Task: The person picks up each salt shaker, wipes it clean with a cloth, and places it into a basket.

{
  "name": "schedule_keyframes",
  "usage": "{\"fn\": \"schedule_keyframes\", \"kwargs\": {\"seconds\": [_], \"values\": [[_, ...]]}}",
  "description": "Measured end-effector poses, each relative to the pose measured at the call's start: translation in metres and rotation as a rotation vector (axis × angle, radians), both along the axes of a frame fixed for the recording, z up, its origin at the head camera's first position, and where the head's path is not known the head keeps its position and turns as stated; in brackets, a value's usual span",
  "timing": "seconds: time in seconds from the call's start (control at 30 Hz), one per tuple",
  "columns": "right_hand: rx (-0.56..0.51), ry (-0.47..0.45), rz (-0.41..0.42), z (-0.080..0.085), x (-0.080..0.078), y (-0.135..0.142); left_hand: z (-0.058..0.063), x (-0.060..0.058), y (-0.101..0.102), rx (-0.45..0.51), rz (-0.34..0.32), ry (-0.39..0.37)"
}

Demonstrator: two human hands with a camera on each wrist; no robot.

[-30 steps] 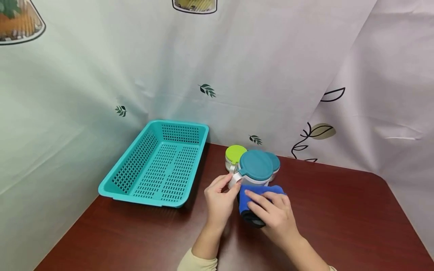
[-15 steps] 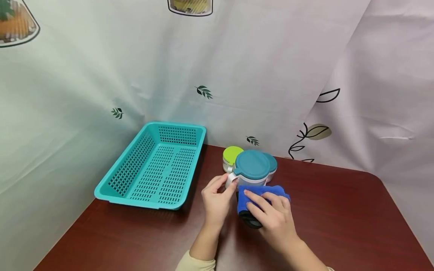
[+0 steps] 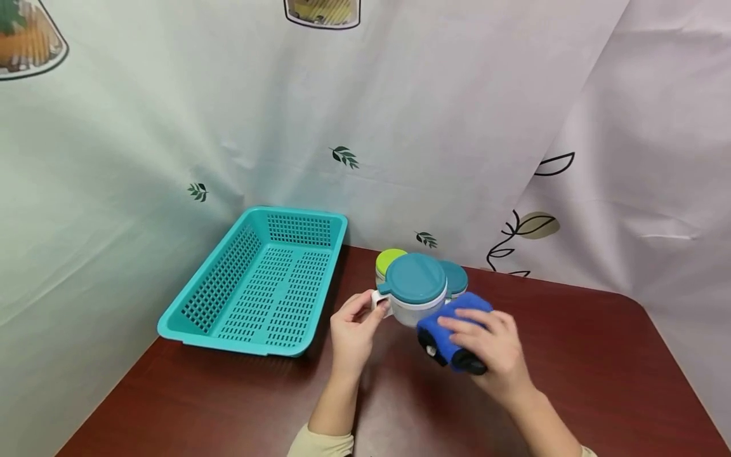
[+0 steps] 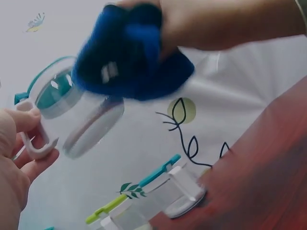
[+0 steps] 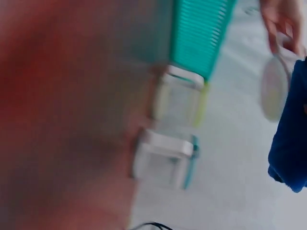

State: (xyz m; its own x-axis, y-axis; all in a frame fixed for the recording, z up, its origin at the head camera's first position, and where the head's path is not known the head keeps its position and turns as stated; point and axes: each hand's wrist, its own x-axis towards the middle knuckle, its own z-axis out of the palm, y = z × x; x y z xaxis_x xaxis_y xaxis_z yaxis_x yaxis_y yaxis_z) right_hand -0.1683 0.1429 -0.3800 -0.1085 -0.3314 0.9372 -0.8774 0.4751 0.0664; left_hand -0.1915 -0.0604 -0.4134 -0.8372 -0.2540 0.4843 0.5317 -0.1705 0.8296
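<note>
Table (image 3: 582, 362), dark red, lower frame. Right hand (image 3: 499, 355), right of lower centre, fingers curled over a bunched blue cloth (image 3: 435, 325) with black edging, gripping it. Left hand (image 3: 353, 327), lower centre, thumb and fingers pinching the white handle (image 3: 376, 298) of a clear jar with teal lid (image 3: 415, 279); jar held off the tabletop near frame centre, cloth at its lower right side. Behind: lime-lidded jar (image 3: 389, 259) and second teal-lidded jar (image 3: 455, 279), both standing. Turquoise basket (image 3: 280, 289) left of centre. White printed curtain (image 3: 434, 114) fills upper frame. Right wrist view blurred.
</note>
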Motion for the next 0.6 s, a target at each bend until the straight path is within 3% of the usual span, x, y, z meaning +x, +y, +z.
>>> {"fn": "schedule_keyframes", "kwargs": {"seconds": [0.13, 0.33, 0.6], "values": [[-0.106, -0.003, 0.071, 0.009, -0.003, 0.006, 0.002, 0.001, -0.001, -0.033, -0.029, 0.001], [-0.03, -0.15, 0.15, 0.009, 0.006, 0.007, 0.0, 0.0, -0.007, -0.036, -0.044, -0.012], [-0.246, -0.307, 0.376, 0.008, -0.008, 0.027, -0.002, -0.001, -0.012, -0.008, -0.213, 0.029]]}}
